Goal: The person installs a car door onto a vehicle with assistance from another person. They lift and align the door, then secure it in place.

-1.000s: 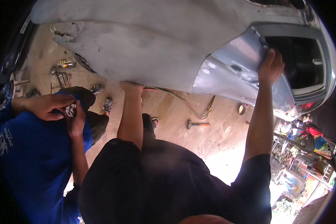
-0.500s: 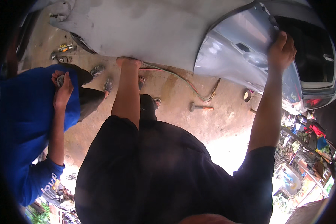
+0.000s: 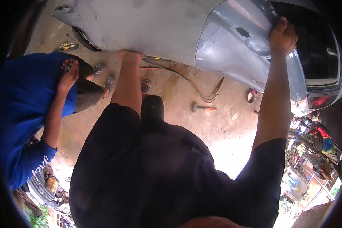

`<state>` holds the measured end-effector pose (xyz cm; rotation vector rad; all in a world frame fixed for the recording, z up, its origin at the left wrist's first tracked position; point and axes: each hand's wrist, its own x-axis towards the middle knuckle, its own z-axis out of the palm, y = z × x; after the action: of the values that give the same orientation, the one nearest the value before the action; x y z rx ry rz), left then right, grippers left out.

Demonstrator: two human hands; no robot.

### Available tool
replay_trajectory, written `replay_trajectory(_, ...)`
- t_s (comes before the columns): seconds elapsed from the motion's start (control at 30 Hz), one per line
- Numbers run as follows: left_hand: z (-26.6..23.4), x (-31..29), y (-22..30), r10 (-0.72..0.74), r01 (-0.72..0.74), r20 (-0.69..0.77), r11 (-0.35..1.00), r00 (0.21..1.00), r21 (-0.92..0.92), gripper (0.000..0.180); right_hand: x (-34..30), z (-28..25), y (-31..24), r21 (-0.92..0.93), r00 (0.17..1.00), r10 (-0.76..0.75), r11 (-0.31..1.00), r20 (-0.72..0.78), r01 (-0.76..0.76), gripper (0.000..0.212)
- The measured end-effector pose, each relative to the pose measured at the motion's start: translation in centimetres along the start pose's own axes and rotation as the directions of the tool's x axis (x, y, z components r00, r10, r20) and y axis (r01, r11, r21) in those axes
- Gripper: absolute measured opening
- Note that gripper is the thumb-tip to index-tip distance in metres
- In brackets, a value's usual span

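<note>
Higher in view than before, my right hand (image 3: 283, 37) grips the likely stiff, heavy silver door (image 3: 221, 40) by its window edge, wisely; left hand (image 3: 130, 55) meets the adjoining grey panel (image 3: 144, 22) underneath, fingers hidden, grip unclear.

Both arms reach forward from the torso (image 3: 171, 163), bare along the forearms and set well apart. The left forearm (image 3: 127, 85) runs out almost straight; beyond it the left hand (image 3: 130, 55) shows only its back, the fingers out of sight. The right forearm (image 3: 273, 91) leans a little outward, to the person's right. The right hand (image 3: 284, 37) is farther out than the left, its fingers bent and their tips hidden.
</note>
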<state>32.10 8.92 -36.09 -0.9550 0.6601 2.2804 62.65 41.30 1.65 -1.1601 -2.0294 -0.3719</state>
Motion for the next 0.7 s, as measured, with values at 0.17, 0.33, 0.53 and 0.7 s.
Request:
replay_trajectory(0.17,0.5,0.2,0.1,-0.008,0.008,0.007,0.999,1.0,0.041,0.07,0.0,-0.8,-0.8,-0.026,0.996,0.045,0.999,0.073,-0.043,0.061)
replay_trajectory(0.33,0.6,0.5,-0.3,-0.016,0.016,0.004,0.996,1.0,0.085,0.068,-0.5,-0.6,-1.1,-0.042,0.992,-0.101,0.994,-0.074,0.098,0.038)
replay_trajectory(0.53,1.2,1.1,-0.5,-0.019,0.02,-0.002,0.998,1.0,0.062,0.067,0.5,0.9,-0.2,-0.064,1.0,-0.006,0.998,-0.014,0.005,0.052)
replay_trajectory(0.7,0.8,1.8,-0.7,-0.019,0.019,-0.03,1.0,0.999,-0.016,0.066,1.9,1.7,-0.3,-0.098,0.997,-0.061,0.993,0.052,0.066,0.066)
